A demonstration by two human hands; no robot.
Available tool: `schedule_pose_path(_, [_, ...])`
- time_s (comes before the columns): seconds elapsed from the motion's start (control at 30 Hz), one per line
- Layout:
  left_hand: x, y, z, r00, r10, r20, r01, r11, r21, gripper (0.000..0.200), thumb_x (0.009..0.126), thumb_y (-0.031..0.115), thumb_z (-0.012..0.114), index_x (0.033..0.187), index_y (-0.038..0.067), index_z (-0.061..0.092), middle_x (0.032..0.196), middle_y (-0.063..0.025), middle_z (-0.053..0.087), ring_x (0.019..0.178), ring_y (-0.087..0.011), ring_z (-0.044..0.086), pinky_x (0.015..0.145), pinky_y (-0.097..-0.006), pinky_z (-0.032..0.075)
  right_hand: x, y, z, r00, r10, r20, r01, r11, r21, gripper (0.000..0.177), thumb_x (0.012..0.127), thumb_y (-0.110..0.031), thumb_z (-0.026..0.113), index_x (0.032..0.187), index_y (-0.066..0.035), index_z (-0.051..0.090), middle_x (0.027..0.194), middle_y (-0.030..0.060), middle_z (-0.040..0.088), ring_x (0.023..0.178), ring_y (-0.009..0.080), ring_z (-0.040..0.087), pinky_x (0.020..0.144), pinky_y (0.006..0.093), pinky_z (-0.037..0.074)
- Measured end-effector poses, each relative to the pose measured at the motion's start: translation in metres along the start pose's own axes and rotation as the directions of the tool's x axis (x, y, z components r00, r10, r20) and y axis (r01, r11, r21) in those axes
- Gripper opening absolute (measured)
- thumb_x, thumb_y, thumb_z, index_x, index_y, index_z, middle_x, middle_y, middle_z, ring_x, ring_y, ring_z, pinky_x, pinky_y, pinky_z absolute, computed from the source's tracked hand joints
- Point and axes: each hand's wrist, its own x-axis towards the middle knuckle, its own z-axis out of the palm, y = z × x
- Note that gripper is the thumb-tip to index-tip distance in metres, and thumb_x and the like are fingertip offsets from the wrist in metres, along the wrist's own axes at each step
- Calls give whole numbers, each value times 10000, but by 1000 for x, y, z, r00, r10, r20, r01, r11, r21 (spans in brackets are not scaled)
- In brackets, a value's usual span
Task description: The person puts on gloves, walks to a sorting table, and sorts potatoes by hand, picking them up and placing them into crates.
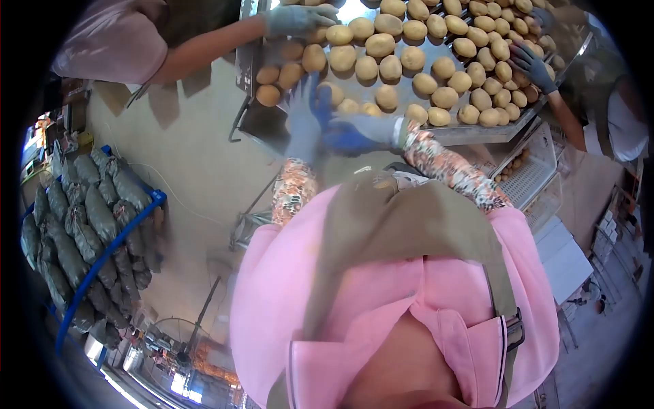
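Many yellow-brown potatoes [379,46] lie on a metal sorting table [470,135]. My left hand [304,119], in a grey and blue glove, is at the table's near left edge, fingers pointing up beside several potatoes; motion blur smears its fingers. My right hand [357,131], gloved the same way, reaches left across the near edge, close to my left hand and just below some potatoes. Its fingers are blurred, and whether it holds anything cannot be made out. Patterned sleeves cover both my forearms.
A co-worker's gloved hand [300,20] is on potatoes at the upper left; another person's gloved hand [533,66] touches potatoes at the right. Filled sacks [88,225] sit in a blue-framed rack [109,252] at left. White crates [528,178] stand below the table's right side.
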Motion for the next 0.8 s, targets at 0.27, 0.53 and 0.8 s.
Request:
schedule_pose_path(0.27, [-79, -82, -43, 904, -393, 170, 386, 920, 74, 389, 827, 233, 612, 1178, 68, 589, 1292, -175, 529, 1227, -372, 439, 1025, -482, 334, -136, 82, -36, 467, 210, -859, -759, 594, -267, 358, 871, -188, 571, 1228, -206, 606, 1387, 125, 458, 1233, 324, 464, 989, 430, 396])
schedule_pose_path(0.53, [60, -40, -14, 998, -58, 35, 56, 996, 66, 532, 878, 284, 585, 1315, 9, 454, 1359, -249, 450, 1258, -398, 426, 1046, -435, 349, -55, 85, 17, 833, 261, -487, -321, 946, -43, 346, 916, -327, 520, 1236, -221, 599, 1307, 150, 535, 1226, 377, 461, 1027, 616, 144])
schedule_pose_path(0.8, [55, 40, 43, 872, -9, 490, -103, 974, 200, 840, 796, 509, 670, 1483, 241, 268, 1550, -234, 55, 1382, -516, 109, 1043, -659, 171, -74, 35, -24, 791, -141, -596, 152, 988, -32, 343, 946, -158, 493, 1272, -56, 527, 1286, 143, 520, 1190, 270, 498, 999, 363, 400])
